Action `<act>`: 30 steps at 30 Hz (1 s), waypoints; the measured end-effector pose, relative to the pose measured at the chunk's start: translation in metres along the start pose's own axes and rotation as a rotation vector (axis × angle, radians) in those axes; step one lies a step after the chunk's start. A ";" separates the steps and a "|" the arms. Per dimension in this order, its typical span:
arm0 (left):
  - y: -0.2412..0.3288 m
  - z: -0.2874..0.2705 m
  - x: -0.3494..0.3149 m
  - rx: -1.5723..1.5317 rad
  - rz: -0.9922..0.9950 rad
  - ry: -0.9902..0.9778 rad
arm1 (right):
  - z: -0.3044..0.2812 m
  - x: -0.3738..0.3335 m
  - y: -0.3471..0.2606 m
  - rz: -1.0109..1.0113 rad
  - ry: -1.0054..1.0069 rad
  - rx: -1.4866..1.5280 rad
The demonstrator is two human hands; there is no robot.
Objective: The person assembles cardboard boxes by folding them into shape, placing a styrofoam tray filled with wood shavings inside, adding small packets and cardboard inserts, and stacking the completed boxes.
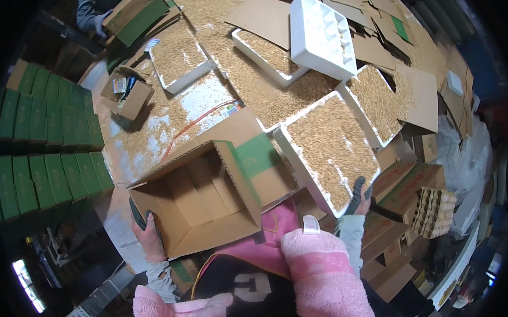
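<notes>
While left hand [149, 239] grips carton [205, 240], garment [246, 306] bears white lettering.

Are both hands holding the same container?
No: the left hand holds the cardboard box, the right hand the white tray.

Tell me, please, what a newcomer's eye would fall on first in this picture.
Probably the white tray of loose tan granules right of centre, with the right hand's fingers at its near corner. Next comes the open cardboard box left of centre, the left hand's fingers at its left side. The stacked green cartons at far left and the pink fluffy fabric at the bottom also stand out.
</notes>
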State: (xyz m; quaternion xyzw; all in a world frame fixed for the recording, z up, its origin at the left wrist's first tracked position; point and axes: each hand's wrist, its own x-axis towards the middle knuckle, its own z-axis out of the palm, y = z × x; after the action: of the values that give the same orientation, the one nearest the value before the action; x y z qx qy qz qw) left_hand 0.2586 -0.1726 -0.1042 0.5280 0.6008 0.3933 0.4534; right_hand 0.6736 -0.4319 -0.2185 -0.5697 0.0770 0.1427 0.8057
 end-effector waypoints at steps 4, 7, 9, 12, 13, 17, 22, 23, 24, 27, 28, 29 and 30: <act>0.017 0.029 0.010 0.060 0.131 -0.115 | 0.085 -0.036 -0.098 -0.003 -0.296 0.005; 0.048 0.081 0.040 0.209 0.172 -0.235 | 0.184 -0.076 -0.121 0.197 -0.509 -0.143; 0.038 0.114 0.059 0.257 0.546 -0.423 | 0.196 -0.064 -0.090 0.292 -0.707 -0.094; 0.046 0.139 0.057 -0.252 0.275 -0.643 | 0.229 -0.079 -0.060 0.041 -0.892 -0.602; 0.046 0.134 0.056 -0.412 0.110 -0.672 | 0.228 -0.083 -0.057 0.294 -0.818 -0.379; 0.044 0.116 0.068 -0.704 -0.312 -0.656 | 0.205 -0.066 -0.068 0.355 -0.782 -0.259; 0.040 0.125 0.058 -0.224 0.168 -0.509 | 0.181 -0.041 -0.070 -0.052 -0.765 -0.621; 0.048 0.128 0.052 -0.102 0.180 -0.515 | 0.174 -0.040 -0.062 -0.266 -0.759 -0.844; 0.052 0.127 0.046 0.025 0.184 -0.506 | 0.177 -0.044 -0.055 -0.471 -0.760 -1.066; 0.045 0.116 0.033 0.234 0.475 -0.305 | 0.191 -0.061 -0.044 -0.937 -0.822 -1.314; 0.042 0.110 0.031 0.243 0.461 -0.298 | 0.209 -0.070 -0.059 -1.230 -0.868 -1.242; 0.038 0.102 0.027 0.263 0.408 -0.277 | 0.232 -0.073 -0.078 -1.449 -0.872 -1.181; 0.038 0.095 0.027 0.286 0.352 -0.256 | 0.246 -0.056 -0.091 -1.471 -0.923 -1.077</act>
State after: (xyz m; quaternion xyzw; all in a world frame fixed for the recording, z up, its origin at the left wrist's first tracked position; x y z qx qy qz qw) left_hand 0.3593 -0.1418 -0.0976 0.7288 0.4867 0.3071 0.3710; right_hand 0.6402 -0.2373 -0.0372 -0.6517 -0.6844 -0.1662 0.2816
